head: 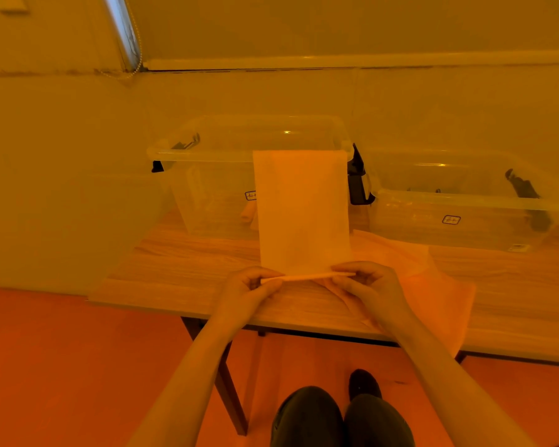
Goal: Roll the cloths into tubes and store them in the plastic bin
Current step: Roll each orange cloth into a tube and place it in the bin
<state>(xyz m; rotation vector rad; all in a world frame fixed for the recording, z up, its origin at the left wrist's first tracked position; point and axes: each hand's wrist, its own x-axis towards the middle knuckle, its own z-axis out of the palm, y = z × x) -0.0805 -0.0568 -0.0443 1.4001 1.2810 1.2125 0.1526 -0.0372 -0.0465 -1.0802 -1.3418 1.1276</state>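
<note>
Cloth, near edge pinched by both hands, left, right

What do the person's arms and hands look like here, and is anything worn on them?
Both forearms are bare, with no sleeves showing. The left hand and right hand wear no gloves; no watch, ring or bracelet shows. Orange-tinted lighting covers everything.

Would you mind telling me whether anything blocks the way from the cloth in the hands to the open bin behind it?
Nothing visible does. The left hand and right hand pinch the near edge of the cloth, and the bin stands right behind it, top open. Only bare table lies between.
</note>
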